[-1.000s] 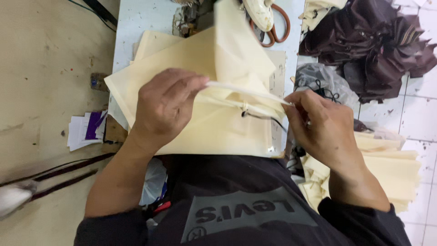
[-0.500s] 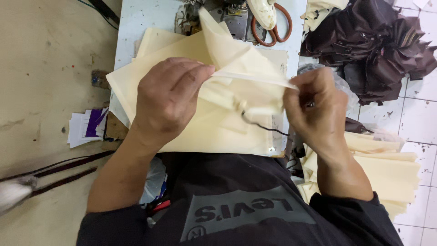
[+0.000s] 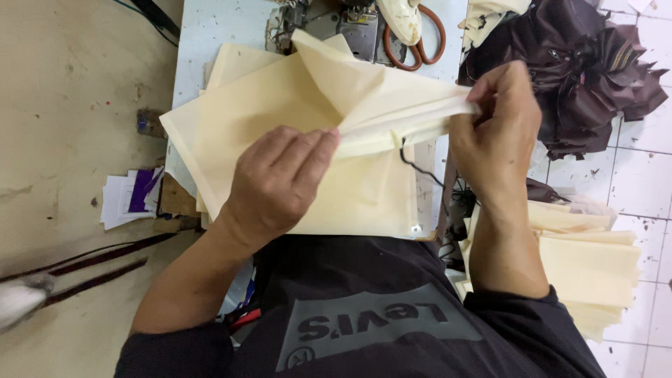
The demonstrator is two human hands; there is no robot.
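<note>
- Over the sewing table, the left hand pinches one end of a folded strip of cream fabric; the right hand grips the other end.
- Under them lies a stack of cream pieces.
- Orange-handled scissors rest beyond; dark fabric is heaped at the right.

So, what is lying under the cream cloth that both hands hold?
Under the cream cloth lie more cream sheets on the pale table. What the cloth covers of the sewing machine and table stays hidden.
</note>
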